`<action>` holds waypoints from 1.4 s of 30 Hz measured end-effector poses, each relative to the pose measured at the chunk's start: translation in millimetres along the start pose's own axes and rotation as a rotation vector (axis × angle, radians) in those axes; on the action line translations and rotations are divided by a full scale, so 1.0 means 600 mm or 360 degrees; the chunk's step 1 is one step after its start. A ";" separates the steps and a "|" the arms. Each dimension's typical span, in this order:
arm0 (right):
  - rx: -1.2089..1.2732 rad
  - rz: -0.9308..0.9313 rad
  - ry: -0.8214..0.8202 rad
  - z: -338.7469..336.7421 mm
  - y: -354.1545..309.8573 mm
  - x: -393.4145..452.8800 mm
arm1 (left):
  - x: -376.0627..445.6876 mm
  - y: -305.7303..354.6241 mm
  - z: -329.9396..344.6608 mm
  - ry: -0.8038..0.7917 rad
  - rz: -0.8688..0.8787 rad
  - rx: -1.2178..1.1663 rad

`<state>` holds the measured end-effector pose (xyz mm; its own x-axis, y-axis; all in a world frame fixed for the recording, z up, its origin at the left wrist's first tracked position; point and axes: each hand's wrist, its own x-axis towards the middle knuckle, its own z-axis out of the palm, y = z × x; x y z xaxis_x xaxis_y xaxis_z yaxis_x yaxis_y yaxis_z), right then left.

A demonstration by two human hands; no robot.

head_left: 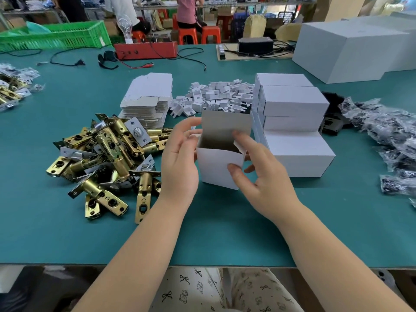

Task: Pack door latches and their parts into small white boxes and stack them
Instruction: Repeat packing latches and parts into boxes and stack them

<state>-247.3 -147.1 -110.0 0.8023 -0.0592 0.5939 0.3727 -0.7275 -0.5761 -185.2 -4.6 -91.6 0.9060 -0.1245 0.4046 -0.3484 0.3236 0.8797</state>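
Small white box (219, 163), unmarked and open-topped, is grasped by left hand (180, 158) and right hand (261, 174) grips beside brass latches (105, 158).

Open box's (219, 164) inner floor in shadow, far sides behind both hands' fingers (238, 171); left-edge latches (11, 93) cropped.

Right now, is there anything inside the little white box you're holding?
The open box looks empty: only bare brown cardboard walls show inside. Its bottom is hidden by the front wall, so something small could sit there. The left hand and right hand hold it.
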 end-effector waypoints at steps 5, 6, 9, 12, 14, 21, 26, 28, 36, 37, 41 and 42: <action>0.0090 0.0038 0.0018 -0.005 0.004 0.000 | -0.010 -0.011 0.001 0.0069 0.0428 0.0581; 0.0073 0.0027 0.0019 -0.005 0.004 0.001 | -0.011 -0.010 0.000 0.0051 0.0499 0.0648; -0.0036 -0.0066 0.0016 -0.007 -0.005 0.008 | -0.009 -0.007 -0.003 0.0002 0.0434 0.0536; 0.0054 -0.0015 0.0024 -0.006 -0.007 0.013 | -0.003 -0.007 -0.006 -0.0004 0.0283 0.0392; 0.0201 0.0143 0.0056 -0.006 -0.002 0.009 | -0.001 -0.007 -0.004 -0.0026 0.0218 0.0356; 0.0186 0.0262 0.0276 -0.010 0.002 0.008 | -0.002 -0.010 -0.007 -0.0218 0.0055 0.0587; 0.0025 0.0133 0.0305 -0.002 -0.008 -0.004 | -0.002 -0.015 -0.013 -0.0204 0.0199 0.1145; 0.0011 0.0082 0.0301 -0.001 -0.008 -0.003 | -0.003 -0.013 -0.010 -0.0153 0.0237 0.1257; 0.0024 0.0088 0.0405 -0.020 -0.016 0.020 | -0.005 -0.021 -0.005 -0.0216 0.0357 0.1321; -0.0035 0.0041 0.0372 -0.026 -0.016 0.026 | -0.004 -0.022 -0.004 -0.0226 0.0353 0.1307; 0.0036 0.0076 0.0032 -0.036 -0.008 0.039 | -0.002 -0.026 -0.002 -0.0260 0.0332 0.1238; 0.0087 0.0107 0.0002 -0.033 -0.005 0.037 | -0.003 -0.027 -0.002 -0.0266 0.0307 0.1225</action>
<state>-240.0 -159.5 -83.9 0.8258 -0.1074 0.5537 0.3432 -0.6834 -0.6444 -181.0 -8.4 -107.0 0.7862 -0.2908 0.5452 -0.6179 -0.3748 0.6912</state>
